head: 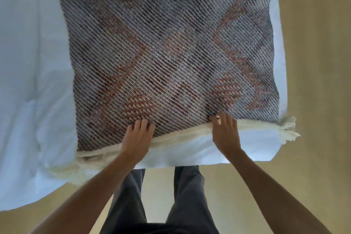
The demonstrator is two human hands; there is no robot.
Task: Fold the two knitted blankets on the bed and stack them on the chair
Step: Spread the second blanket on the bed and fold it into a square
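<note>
Where the picture begins, nearest the camera, a pair of legs in dark grey trousers (186, 192) stands on a smooth tan floor (313, 62), and two bare forearms reach forward from either side of them to the bed's edge. Just under the wrists lies the white bedding (28, 62), soft and slightly puffy, with shallow creases running away on the left.

On the near edge of the knitted blanket (171, 53) the left hand (137, 136) lies palm down, its fingers close together and curled lightly onto the weave. A short way to its right, the right hand (225, 131) rests on the same edge with fingers loosely together; whether it is pinching the cloth or only pressing on it cannot be told. Beneath both hands a cream fringe (287, 127) of thick yarn runs along that near edge, bunching into tassels past the right hand at the bed's corner and again below and left of the left hand.

Beyond the fingertips the blanket spreads flat as a broad rectangle, folded, its far edge well away from the hands. Its surface is coarse and ribbed, with fine diagonal lines of grey and white stitches, and rust-red curved and zigzag shapes worked through them.
</note>
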